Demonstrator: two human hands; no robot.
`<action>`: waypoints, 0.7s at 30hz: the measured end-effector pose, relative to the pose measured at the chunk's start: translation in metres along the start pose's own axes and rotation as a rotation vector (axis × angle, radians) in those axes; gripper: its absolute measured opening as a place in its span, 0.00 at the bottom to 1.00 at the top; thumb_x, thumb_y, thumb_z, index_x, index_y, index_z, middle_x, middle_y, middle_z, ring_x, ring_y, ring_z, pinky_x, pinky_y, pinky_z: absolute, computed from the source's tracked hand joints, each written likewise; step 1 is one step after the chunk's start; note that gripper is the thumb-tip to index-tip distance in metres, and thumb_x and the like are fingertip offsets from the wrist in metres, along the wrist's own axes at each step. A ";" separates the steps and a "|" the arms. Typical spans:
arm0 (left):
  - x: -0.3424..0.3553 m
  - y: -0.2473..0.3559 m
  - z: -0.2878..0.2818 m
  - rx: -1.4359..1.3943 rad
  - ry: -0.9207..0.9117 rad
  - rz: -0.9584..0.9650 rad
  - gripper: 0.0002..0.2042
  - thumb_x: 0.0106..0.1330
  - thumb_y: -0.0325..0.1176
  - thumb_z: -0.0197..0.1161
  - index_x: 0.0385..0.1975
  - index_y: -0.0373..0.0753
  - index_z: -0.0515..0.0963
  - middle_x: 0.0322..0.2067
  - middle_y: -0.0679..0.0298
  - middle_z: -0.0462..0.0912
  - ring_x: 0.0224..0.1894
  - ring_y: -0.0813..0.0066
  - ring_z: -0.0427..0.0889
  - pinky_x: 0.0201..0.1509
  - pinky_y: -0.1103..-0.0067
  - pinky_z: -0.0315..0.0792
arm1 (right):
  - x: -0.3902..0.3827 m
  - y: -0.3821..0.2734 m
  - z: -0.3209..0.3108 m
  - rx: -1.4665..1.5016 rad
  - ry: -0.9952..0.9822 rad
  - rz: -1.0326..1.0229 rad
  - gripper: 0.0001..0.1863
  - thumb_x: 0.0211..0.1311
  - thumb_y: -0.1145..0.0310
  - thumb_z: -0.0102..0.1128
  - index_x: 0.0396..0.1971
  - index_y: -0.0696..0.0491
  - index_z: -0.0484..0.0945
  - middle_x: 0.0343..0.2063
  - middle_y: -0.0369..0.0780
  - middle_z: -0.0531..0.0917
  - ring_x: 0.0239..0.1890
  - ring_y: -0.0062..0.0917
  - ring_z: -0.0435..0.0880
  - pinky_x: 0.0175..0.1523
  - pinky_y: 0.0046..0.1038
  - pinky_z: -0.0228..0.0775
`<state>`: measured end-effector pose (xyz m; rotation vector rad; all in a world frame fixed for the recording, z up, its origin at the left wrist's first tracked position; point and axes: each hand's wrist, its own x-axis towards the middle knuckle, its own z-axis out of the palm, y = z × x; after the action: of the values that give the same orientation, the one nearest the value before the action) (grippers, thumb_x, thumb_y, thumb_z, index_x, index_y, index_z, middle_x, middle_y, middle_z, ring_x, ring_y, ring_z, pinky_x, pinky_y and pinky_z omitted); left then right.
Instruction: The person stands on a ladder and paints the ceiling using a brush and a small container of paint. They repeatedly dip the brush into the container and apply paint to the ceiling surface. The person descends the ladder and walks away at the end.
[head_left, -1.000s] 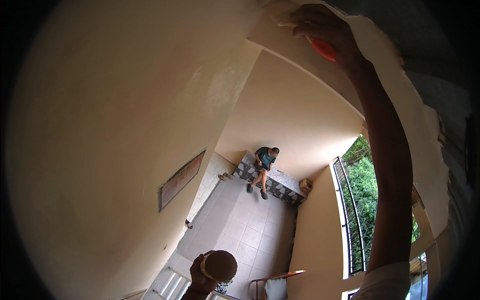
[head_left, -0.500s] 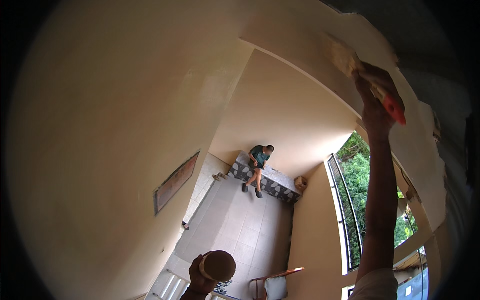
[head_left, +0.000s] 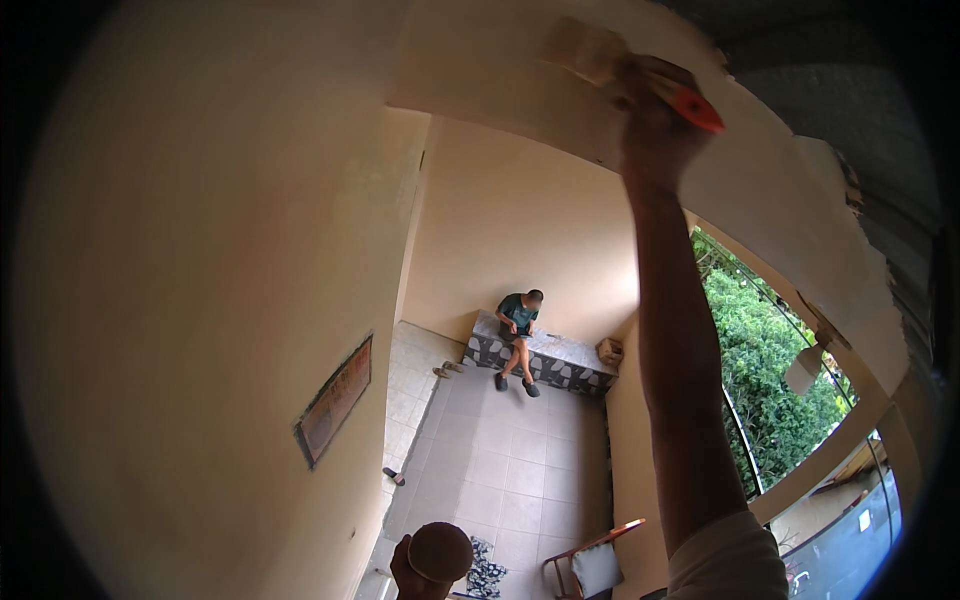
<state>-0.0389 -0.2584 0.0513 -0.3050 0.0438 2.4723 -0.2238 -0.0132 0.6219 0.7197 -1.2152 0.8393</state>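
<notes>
My right hand [head_left: 655,125] is raised high and closed around a paintbrush [head_left: 690,105] with an orange-red handle. Its pale bristles [head_left: 585,50] press against the cream overhead beam [head_left: 480,70]. My right forearm runs from the lower edge up through the middle right. At the bottom edge my left hand [head_left: 405,572] grips a round brown container [head_left: 440,552], seen only in part.
A cream wall [head_left: 200,250] with a framed plaque [head_left: 335,400] fills the left. Below lies a tiled floor [head_left: 510,470], where a person [head_left: 518,335] sits on a patterned bench. A wooden chair [head_left: 595,560] stands near the bottom. An opening with green trees [head_left: 770,360] is at right.
My right hand swept the brush rightward and down along the beam, then back left and up to where it is now. The left hand and the seated person stayed put.
</notes>
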 end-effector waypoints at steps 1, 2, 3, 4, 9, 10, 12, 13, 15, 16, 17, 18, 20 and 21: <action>0.003 -0.001 -0.003 0.048 0.021 0.007 0.25 0.75 0.51 0.48 0.60 0.38 0.73 0.56 0.53 0.80 0.60 0.53 0.78 0.63 0.54 0.74 | 0.004 -0.020 -0.035 -0.067 0.026 -0.010 0.12 0.53 0.74 0.74 0.37 0.55 0.82 0.35 0.38 0.87 0.33 0.23 0.87 0.32 0.23 0.81; 0.007 -0.001 -0.009 0.096 0.041 0.015 0.25 0.75 0.52 0.48 0.60 0.38 0.73 0.56 0.53 0.80 0.60 0.53 0.78 0.63 0.54 0.74 | 0.011 -0.027 -0.075 -0.142 0.076 -0.056 0.13 0.55 0.75 0.72 0.39 0.57 0.81 0.37 0.39 0.87 0.35 0.25 0.88 0.32 0.24 0.81; 0.008 0.000 -0.013 0.143 0.066 0.041 0.25 0.75 0.52 0.48 0.60 0.37 0.73 0.56 0.53 0.81 0.60 0.53 0.78 0.63 0.54 0.74 | 0.010 -0.038 -0.109 -0.175 0.113 -0.125 0.13 0.57 0.76 0.69 0.42 0.57 0.80 0.39 0.41 0.87 0.37 0.27 0.89 0.32 0.24 0.81; 0.001 -0.003 0.006 0.521 -0.007 0.204 0.25 0.75 0.52 0.48 0.60 0.38 0.73 0.55 0.53 0.81 0.60 0.54 0.78 0.63 0.54 0.74 | 0.014 -0.049 -0.148 -0.276 0.175 -0.150 0.13 0.58 0.78 0.67 0.43 0.58 0.79 0.40 0.42 0.87 0.37 0.28 0.89 0.32 0.24 0.81; 0.005 -0.004 -0.001 0.217 0.051 -0.006 0.25 0.75 0.52 0.48 0.59 0.38 0.74 0.55 0.53 0.81 0.60 0.54 0.78 0.64 0.54 0.73 | 0.042 -0.080 -0.234 -0.982 0.165 -0.567 0.06 0.57 0.81 0.67 0.34 0.63 0.81 0.40 0.41 0.87 0.35 0.23 0.87 0.33 0.25 0.79; 0.008 -0.006 -0.004 0.188 0.068 -0.023 0.25 0.75 0.52 0.48 0.60 0.38 0.73 0.56 0.53 0.80 0.59 0.54 0.78 0.63 0.53 0.74 | 0.049 -0.070 -0.226 -0.879 0.131 -0.560 0.06 0.56 0.80 0.68 0.34 0.60 0.82 0.38 0.39 0.87 0.35 0.23 0.87 0.33 0.26 0.78; 0.008 -0.009 -0.006 0.120 0.105 -0.028 0.26 0.75 0.53 0.48 0.60 0.38 0.73 0.56 0.53 0.80 0.59 0.53 0.78 0.61 0.52 0.75 | 0.048 -0.051 -0.166 -1.062 0.052 -0.677 0.07 0.54 0.75 0.70 0.33 0.51 0.83 0.32 0.36 0.83 0.35 0.25 0.85 0.32 0.28 0.77; 0.007 -0.009 -0.006 0.107 0.110 -0.027 0.26 0.75 0.53 0.48 0.60 0.39 0.73 0.56 0.53 0.80 0.59 0.53 0.78 0.61 0.52 0.75 | 0.040 -0.050 -0.123 -1.366 0.001 -0.807 0.08 0.53 0.72 0.70 0.33 0.45 0.84 0.29 0.35 0.81 0.34 0.27 0.84 0.31 0.29 0.76; 0.003 -0.006 -0.006 0.099 0.110 -0.008 0.26 0.75 0.54 0.47 0.61 0.39 0.73 0.56 0.53 0.80 0.59 0.52 0.78 0.60 0.52 0.75 | 0.039 -0.012 -0.052 -1.432 0.021 -0.950 0.03 0.54 0.63 0.65 0.29 0.38 0.82 0.25 0.36 0.75 0.30 0.33 0.80 0.30 0.34 0.76; 0.002 -0.006 -0.006 0.092 0.109 -0.011 0.27 0.75 0.54 0.47 0.61 0.39 0.73 0.56 0.53 0.80 0.59 0.52 0.78 0.60 0.51 0.76 | 0.029 -0.008 -0.010 -1.330 -0.007 -0.910 0.03 0.54 0.66 0.63 0.29 0.39 0.82 0.24 0.37 0.76 0.29 0.32 0.80 0.30 0.34 0.77; 0.000 -0.005 -0.005 0.092 0.106 -0.009 0.27 0.75 0.54 0.47 0.61 0.39 0.73 0.56 0.53 0.80 0.59 0.52 0.78 0.60 0.51 0.76 | 0.019 -0.006 0.029 -1.279 -0.063 -0.884 0.04 0.53 0.68 0.62 0.28 0.40 0.82 0.24 0.38 0.74 0.29 0.33 0.80 0.30 0.34 0.77; -0.001 -0.003 -0.003 0.086 0.105 -0.007 0.27 0.75 0.54 0.47 0.61 0.39 0.73 0.56 0.53 0.80 0.59 0.52 0.78 0.59 0.51 0.76 | 0.008 -0.009 0.065 -1.182 -0.145 -0.866 0.05 0.53 0.71 0.65 0.28 0.43 0.84 0.24 0.39 0.80 0.29 0.31 0.83 0.30 0.30 0.78; -0.004 -0.001 -0.003 0.095 0.110 0.017 0.27 0.74 0.54 0.47 0.61 0.40 0.72 0.57 0.54 0.80 0.59 0.52 0.78 0.59 0.51 0.76 | -0.014 -0.007 0.127 -0.929 -0.336 -0.747 0.09 0.51 0.71 0.66 0.33 0.49 0.78 0.32 0.43 0.78 0.34 0.42 0.82 0.32 0.36 0.82; -0.006 0.001 -0.003 0.098 0.114 0.033 0.27 0.74 0.54 0.47 0.61 0.40 0.72 0.57 0.54 0.80 0.59 0.52 0.78 0.58 0.51 0.76 | -0.020 -0.012 0.148 -0.752 -0.322 -0.746 0.07 0.51 0.72 0.64 0.31 0.50 0.77 0.30 0.41 0.75 0.31 0.39 0.81 0.32 0.38 0.81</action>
<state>-0.0344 -0.2625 0.0501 -0.4058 0.2182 2.4734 -0.2900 -0.1467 0.6326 0.6104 -1.2805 -0.3626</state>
